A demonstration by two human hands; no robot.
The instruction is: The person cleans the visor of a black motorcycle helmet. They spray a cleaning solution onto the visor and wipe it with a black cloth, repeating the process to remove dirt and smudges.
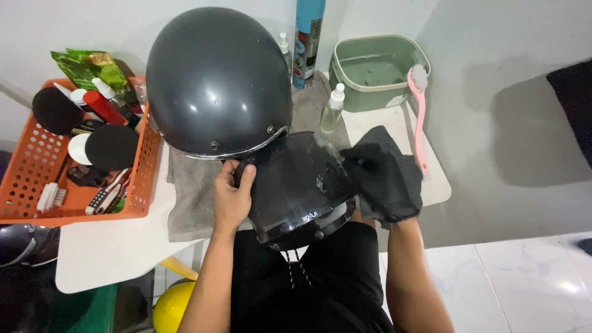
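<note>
**Helmet visor under the cloth**

Head view: your left hand (231,197) grips the left edge of the dark visor (296,185), fingers curled over its rim and thumb on the outer face, closed firmly on it. Your right hand (385,185) is wrapped in a black cloth (394,166) and presses against the visor's right side; the cloth hides the fingers, so you cannot tell how tightly they close, only that the cloth lies between hand and visor. The visor hangs off the near side of the grey helmet (216,80), which sits dome-up on a grey towel (185,197) on the white table (98,246), right in front of you.

To the left stands an orange basket (24,166) with black sponges, brushes and small bottles. On the far side, just behind the helmet, stand a tall blue spray can (308,37) and a small clear spray bottle (333,108). Far right sits a green tub (376,71), with a pink brush (419,111) leaning on its rim.
</note>
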